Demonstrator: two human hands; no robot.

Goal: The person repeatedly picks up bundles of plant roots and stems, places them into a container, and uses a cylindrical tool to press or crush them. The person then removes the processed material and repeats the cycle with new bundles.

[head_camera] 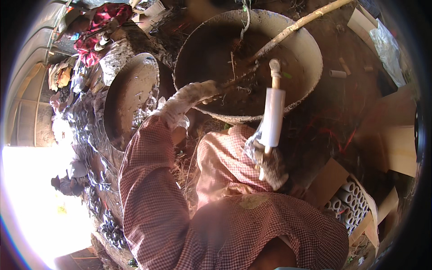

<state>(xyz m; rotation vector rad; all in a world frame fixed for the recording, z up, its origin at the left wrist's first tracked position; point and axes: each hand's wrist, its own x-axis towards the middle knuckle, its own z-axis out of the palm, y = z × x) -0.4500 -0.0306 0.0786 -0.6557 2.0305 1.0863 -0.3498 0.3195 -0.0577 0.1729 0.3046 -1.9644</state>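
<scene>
My left hand (206,91), in a pale dirty glove, reaches over the near rim of a large round tub (308,60). Its fingers are curled around a thin dark plant stem (240,81), whose fine rootlets hang inside the tub. My right hand (272,168), in a brown muddy glove, is by my lap. It grips the lower end of a wooden handle (276,81) that runs through a roll of clear plastic film (272,116). Some loose film bunches beside the roll, near the fingers.
A wooden pole (297,27) and another stem (246,20) lean in the tub. A shallow basin (135,87) tilts at left, near film-wrapped bundles (111,229). An open carton of white rolls (351,202) stands at right. Another person (98,33) is at upper left.
</scene>
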